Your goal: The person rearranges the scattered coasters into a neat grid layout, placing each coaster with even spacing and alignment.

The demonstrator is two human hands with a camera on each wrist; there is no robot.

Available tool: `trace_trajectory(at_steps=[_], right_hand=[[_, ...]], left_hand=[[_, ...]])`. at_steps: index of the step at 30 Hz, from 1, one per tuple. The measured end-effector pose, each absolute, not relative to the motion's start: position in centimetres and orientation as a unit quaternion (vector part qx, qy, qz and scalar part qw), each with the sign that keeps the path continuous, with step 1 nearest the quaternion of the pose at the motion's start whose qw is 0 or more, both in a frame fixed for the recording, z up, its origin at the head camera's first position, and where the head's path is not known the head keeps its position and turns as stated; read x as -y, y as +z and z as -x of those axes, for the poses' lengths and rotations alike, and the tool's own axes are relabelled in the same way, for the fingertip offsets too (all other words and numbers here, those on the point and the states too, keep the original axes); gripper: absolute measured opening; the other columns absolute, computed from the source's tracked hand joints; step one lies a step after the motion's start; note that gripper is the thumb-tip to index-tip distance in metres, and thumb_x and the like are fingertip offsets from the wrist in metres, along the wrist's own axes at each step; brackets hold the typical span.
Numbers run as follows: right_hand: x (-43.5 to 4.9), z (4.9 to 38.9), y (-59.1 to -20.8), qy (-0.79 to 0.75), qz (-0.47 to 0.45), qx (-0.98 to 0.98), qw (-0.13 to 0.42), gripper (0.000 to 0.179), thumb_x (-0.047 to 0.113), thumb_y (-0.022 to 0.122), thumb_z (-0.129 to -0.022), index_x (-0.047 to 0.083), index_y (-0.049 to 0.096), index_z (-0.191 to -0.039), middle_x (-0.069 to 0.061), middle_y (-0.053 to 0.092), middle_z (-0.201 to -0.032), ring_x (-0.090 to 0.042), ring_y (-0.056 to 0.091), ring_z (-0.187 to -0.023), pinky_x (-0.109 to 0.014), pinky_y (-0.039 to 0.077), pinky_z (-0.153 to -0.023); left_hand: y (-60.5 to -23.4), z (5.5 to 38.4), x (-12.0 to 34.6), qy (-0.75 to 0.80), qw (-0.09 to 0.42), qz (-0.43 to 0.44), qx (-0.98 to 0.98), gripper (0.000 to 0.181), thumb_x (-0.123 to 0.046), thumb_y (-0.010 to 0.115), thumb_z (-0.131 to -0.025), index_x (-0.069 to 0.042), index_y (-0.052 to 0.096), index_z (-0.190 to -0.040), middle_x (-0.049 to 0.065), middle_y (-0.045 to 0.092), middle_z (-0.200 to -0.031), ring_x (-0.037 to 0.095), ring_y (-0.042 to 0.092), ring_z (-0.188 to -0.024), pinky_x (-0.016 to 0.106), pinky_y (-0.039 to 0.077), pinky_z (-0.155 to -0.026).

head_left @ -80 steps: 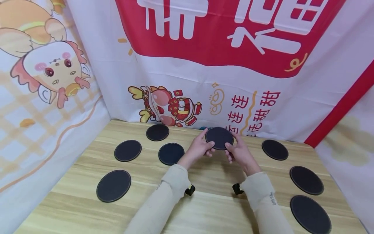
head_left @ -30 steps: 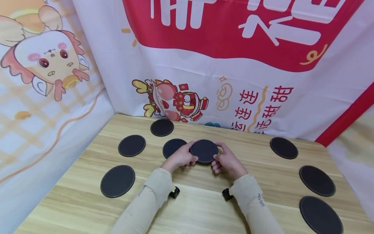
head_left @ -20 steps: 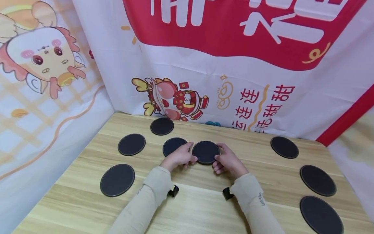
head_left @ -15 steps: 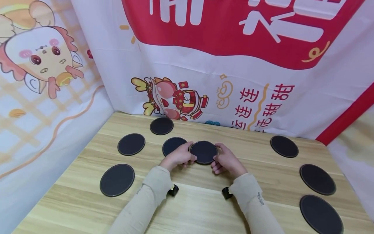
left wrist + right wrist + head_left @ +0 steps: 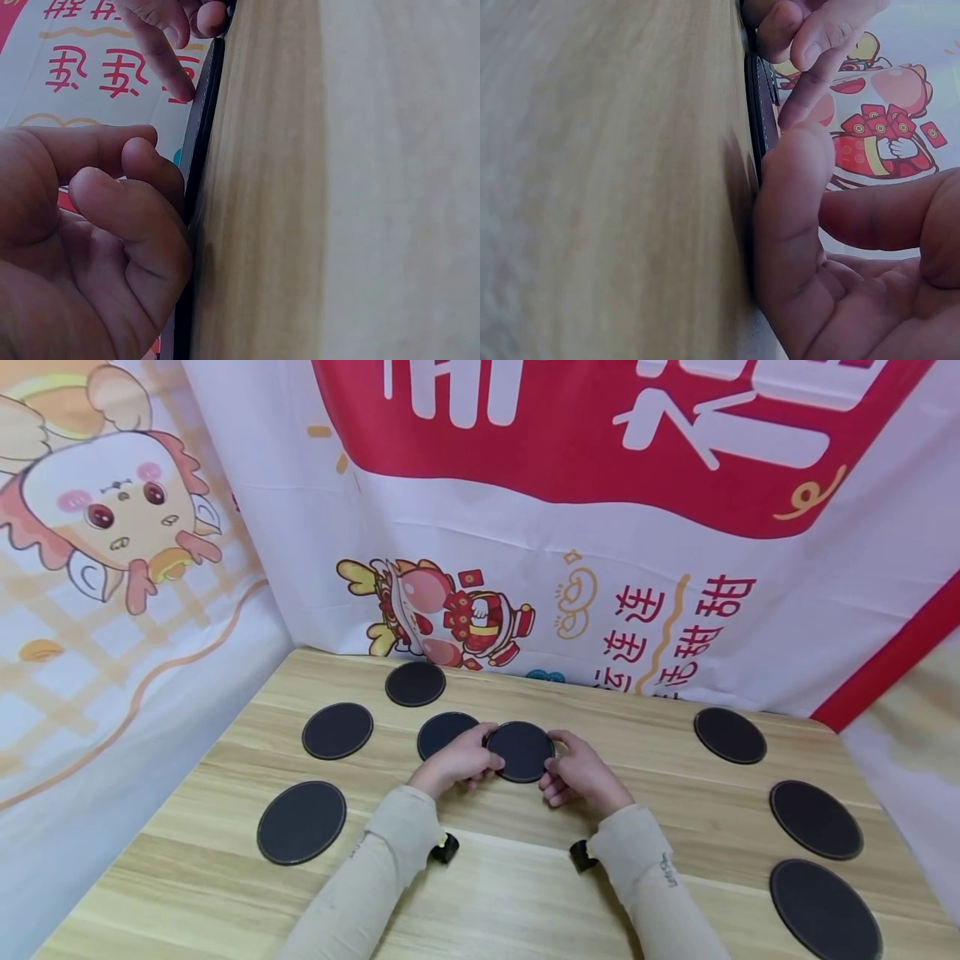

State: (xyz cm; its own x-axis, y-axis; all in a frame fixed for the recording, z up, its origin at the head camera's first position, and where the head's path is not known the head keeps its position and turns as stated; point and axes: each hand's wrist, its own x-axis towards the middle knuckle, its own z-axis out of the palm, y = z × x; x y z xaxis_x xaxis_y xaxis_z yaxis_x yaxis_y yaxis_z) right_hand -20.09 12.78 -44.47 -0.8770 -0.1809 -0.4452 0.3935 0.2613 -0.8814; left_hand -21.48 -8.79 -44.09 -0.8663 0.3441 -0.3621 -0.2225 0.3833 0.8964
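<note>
A round black coaster (image 5: 521, 752) with a thin stitched rim lies flat around the middle of the wooden table. My left hand (image 5: 463, 758) grips its left edge, thumb toward the near side and index finger toward the far side. On the opposite edge my right hand (image 5: 581, 768) holds it the same way, its other fingers curled under near the tabletop. In the left wrist view the coaster (image 5: 201, 127) shows edge-on, low against the wood. A second coaster (image 5: 442, 732) lies just left of it, partly hidden by the left hand.
Farther left lie more coasters: one at the back (image 5: 416, 683), a middle coaster (image 5: 337, 731) and a near coaster (image 5: 302, 822). Several others, such as the back right coaster (image 5: 730, 736), line the right side. A printed cloth (image 5: 480, 510) hangs behind the wooden table (image 5: 510, 893).
From above the table's far part, the coaster has come down and nearer, beside the second coaster. Over the last half second both hands have shifted it slightly left.
</note>
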Motion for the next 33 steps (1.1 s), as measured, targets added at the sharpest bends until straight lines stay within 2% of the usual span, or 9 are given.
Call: trace_trajectory(at_steps=[10,14,19,25,30,33], right_hand=[[-13.3,19.5,-43.2,-0.625,-0.040,-0.742,0.239,0.057,0.002,0.044,-0.104,0.010,0.027,-0.158,-0.019,0.064,-0.077,-0.019,0.059,-0.055,-0.033,0.056,-0.053],[-12.5,18.8,-42.1,-0.620,-0.001,-0.748,0.237,0.050,0.002,0.045,-0.104,0.006,0.035,-0.154,-0.017,0.063,-0.078,-0.019,0.058,-0.056,-0.032,0.056,-0.054],[-10.3,17.2,-40.9,-0.619,0.055,-0.744,0.244,0.044,0.000,0.046,-0.103,0.000,0.042,-0.148,-0.017,0.062,-0.075,-0.019,0.057,-0.054,-0.032,0.054,-0.051],[-6.3,15.4,-40.3,-0.601,0.099,-0.751,0.257,0.037,0.000,0.048,-0.103,-0.001,0.053,-0.140,-0.019,0.063,-0.074,-0.019,0.058,-0.052,-0.033,0.055,-0.050],[-1.9,14.1,-40.4,-0.574,0.137,-0.760,0.274,0.036,-0.001,0.048,-0.101,-0.003,0.057,-0.136,-0.020,0.064,-0.075,-0.020,0.059,-0.052,-0.038,0.057,-0.051],[0.7,13.4,-40.7,-0.555,0.153,-0.767,0.284,0.036,-0.002,0.049,-0.099,-0.004,0.057,-0.134,-0.019,0.064,-0.073,-0.020,0.059,-0.050,-0.038,0.057,-0.050]], left_hand=[[-42.8,21.4,9.6,0.557,0.233,-0.057,-0.795,0.070,-0.007,0.056,-0.099,-0.008,0.022,-0.161,0.009,0.055,-0.068,0.011,0.036,-0.044,0.026,0.039,-0.044],[-41.1,21.4,11.3,0.568,0.204,-0.051,-0.796,0.061,-0.009,0.055,-0.101,-0.008,0.032,-0.157,0.006,0.052,-0.068,0.010,0.033,-0.044,0.025,0.039,-0.044],[-39.0,20.3,14.4,0.554,0.166,-0.059,-0.813,0.046,-0.010,0.055,-0.101,-0.004,0.049,-0.145,0.006,0.052,-0.069,0.011,0.034,-0.043,0.025,0.039,-0.043],[-37.9,17.9,19.2,0.484,0.166,-0.060,-0.857,0.041,-0.010,0.053,-0.102,0.001,0.050,-0.141,0.011,0.058,-0.073,0.012,0.037,-0.043,0.026,0.037,-0.044],[-38.4,16.0,24.1,0.389,0.143,-0.041,-0.909,0.040,-0.012,0.053,-0.101,0.007,0.053,-0.135,0.015,0.061,-0.073,0.016,0.047,-0.046,0.031,0.048,-0.047],[-38.9,15.2,27.0,0.290,0.126,-0.025,-0.948,0.041,-0.014,0.054,-0.099,0.011,0.054,-0.132,0.027,0.066,-0.095,0.031,0.064,-0.069,0.043,0.056,-0.064]])
